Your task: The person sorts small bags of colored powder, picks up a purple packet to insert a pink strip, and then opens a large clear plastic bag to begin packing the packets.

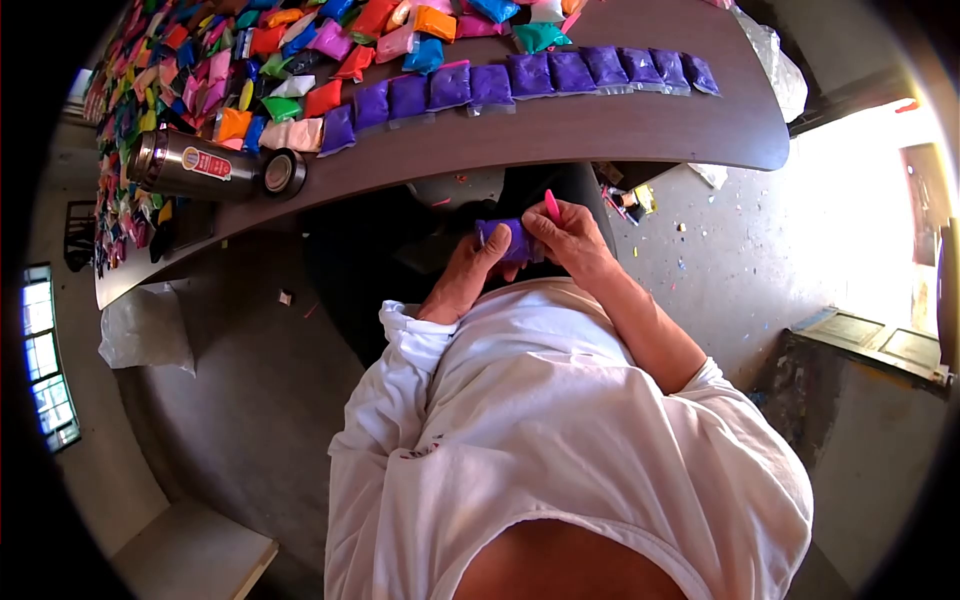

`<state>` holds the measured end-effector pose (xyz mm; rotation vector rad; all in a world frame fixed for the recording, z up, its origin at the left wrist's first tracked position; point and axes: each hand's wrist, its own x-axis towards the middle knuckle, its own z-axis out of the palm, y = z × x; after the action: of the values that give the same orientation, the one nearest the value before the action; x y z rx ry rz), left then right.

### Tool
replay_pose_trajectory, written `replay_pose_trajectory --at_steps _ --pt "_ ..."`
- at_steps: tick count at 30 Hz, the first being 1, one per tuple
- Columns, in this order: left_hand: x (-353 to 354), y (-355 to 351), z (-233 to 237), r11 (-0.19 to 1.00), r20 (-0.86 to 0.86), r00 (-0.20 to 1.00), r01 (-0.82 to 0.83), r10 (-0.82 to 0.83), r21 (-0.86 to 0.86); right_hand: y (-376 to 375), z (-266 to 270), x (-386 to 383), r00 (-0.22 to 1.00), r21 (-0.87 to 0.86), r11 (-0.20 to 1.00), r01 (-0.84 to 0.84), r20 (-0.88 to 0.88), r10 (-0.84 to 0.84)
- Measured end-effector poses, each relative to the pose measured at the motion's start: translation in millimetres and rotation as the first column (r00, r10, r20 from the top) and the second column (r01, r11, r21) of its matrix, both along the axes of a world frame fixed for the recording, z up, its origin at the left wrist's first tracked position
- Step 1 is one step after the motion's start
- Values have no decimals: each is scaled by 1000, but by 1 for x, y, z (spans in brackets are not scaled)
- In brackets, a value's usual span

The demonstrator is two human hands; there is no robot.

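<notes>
A purple packet (pixel 505 238) is seen off the bench, with a bright pink stick (pixel 551 205) beside it. A row of purple packets (pixel 530 75) is laid on the brown bench (pixel 620 130), backed by a many-coloured heap of packets (pixel 250 50). A silver flask (pixel 170 160) is marked with a red and white label (pixel 207 163). The shirt (pixel 560 420) is white.

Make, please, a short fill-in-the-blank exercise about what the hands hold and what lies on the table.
1. The left hand and the right hand together hold a small packet whose colour is ____.
2. The right hand also holds a thin ____ stick.
3. On the table, the matching packets lie in one long ____.
4. The steel flask lies on its ____.

Missing words: purple; pink; row; side.
</notes>
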<state>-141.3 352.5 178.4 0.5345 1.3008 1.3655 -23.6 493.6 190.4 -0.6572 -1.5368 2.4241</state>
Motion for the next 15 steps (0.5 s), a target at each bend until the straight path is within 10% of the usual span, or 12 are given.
replay_pose_trajectory --at_steps 15 --pt "5 6 15 999 -175 984 5 -12 -40 -1 15 6 977 -20 996 92 194 -87"
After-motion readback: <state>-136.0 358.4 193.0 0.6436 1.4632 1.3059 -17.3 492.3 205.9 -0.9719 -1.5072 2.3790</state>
